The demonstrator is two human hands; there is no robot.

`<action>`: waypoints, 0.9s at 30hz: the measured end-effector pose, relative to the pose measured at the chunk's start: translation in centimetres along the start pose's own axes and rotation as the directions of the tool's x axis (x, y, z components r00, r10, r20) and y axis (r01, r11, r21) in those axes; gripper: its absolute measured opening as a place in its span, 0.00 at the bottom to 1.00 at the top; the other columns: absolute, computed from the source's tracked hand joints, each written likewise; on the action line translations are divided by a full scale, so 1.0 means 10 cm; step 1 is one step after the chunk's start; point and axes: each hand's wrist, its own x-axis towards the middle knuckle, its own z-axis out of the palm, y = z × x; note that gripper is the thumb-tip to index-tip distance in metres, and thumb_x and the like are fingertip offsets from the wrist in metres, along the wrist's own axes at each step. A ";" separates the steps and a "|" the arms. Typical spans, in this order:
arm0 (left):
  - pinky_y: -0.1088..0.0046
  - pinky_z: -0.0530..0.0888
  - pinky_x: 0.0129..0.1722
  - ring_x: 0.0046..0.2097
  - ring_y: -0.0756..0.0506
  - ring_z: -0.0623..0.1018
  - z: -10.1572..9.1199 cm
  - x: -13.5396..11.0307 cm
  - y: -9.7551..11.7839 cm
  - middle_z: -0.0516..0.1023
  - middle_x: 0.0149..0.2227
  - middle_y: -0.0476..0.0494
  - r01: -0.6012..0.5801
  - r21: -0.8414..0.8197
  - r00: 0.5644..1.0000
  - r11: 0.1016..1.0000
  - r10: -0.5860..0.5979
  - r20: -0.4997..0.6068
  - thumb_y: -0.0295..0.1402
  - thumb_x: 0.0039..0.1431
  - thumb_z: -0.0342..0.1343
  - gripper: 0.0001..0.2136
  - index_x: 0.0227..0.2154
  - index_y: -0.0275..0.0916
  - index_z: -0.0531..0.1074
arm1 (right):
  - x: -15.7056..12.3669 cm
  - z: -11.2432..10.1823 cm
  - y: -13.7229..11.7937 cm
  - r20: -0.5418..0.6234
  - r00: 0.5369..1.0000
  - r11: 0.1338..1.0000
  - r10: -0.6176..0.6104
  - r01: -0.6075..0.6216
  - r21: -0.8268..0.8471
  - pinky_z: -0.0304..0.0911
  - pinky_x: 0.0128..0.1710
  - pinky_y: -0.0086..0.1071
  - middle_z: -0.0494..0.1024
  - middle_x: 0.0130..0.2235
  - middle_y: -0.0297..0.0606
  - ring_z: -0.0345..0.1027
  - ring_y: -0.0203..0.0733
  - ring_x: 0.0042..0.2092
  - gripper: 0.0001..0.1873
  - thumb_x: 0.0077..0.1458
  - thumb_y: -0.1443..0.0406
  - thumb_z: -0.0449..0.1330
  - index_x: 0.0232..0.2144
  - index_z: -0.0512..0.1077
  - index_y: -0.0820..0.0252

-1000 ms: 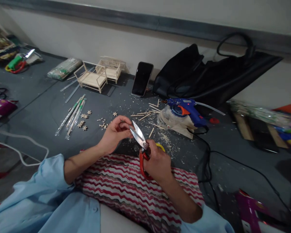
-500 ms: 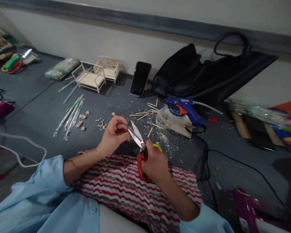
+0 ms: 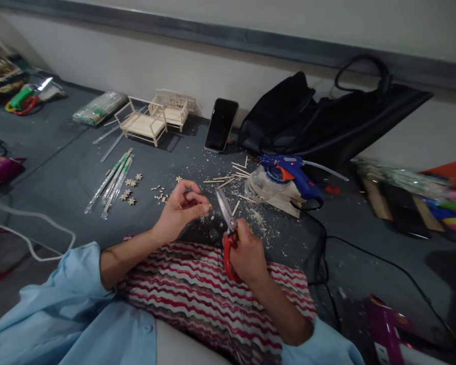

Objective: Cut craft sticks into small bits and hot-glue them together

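Fingers of the L hand (image 3: 180,210) were curled, thumb & index tips close together; tiny tan bit (image 3: 211,207) showed at the tips, but can't tell if it was pinched or what it was. R hand (image 3: 248,254) was wrapped round the red-&-yellow-handled metal scissors (image 3: 228,218), blades angled up & away from the body, approx. closed (bit blurred), just right of the L fingertips, not touching them. Scissors were above the near edge of the dark grey table (image 3: 190,159), by the red-&-white wavy-striped cloth (image 3: 213,284) on the lap. Beyond: thin pale wooden sticks (image 3: 219,180) amid scattered pale crumbs, w/ blue glue gun w/ orange trigger (image 3: 289,167) on a clear plastic jar (image 3: 256,185). Flower-shaped wooden pcs (image 3: 131,182) lay L of the L hand, next to plastic-wrapped bundles (image 3: 112,185).
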 end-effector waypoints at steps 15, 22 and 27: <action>0.78 0.73 0.29 0.26 0.53 0.75 0.02 -0.01 0.07 0.78 0.29 0.53 0.077 -0.193 0.995 0.978 -0.063 0.079 0.29 0.48 0.67 0.16 0.36 0.39 0.65 | -0.01 -0.01 -0.08 0.006 0.999 0.968 -0.052 0.052 -0.245 0.51 0.27 0.31 0.75 0.24 0.33 0.71 0.43 0.27 0.11 0.48 0.64 0.55 0.37 0.67 0.56; 0.78 0.72 0.29 0.27 0.53 0.75 0.03 -0.03 0.04 0.77 0.28 0.53 0.062 -0.195 0.993 0.979 -0.041 0.111 0.29 0.51 0.65 0.14 0.36 0.39 0.66 | -0.01 -0.02 -0.10 -0.001 0.998 0.947 -0.057 0.054 -0.317 0.50 0.28 0.31 0.75 0.24 0.34 0.70 0.43 0.27 0.12 0.47 0.64 0.56 0.38 0.68 0.56; 0.78 0.71 0.29 0.27 0.53 0.75 0.04 -0.04 0.02 0.77 0.28 0.53 0.037 -0.166 0.993 0.986 -0.017 0.120 0.30 0.52 0.65 0.14 0.35 0.39 0.65 | 0.00 -0.02 -0.12 0.006 0.998 0.940 -0.057 0.055 -0.336 0.51 0.28 0.31 0.75 0.25 0.35 0.70 0.44 0.28 0.13 0.47 0.64 0.56 0.38 0.68 0.56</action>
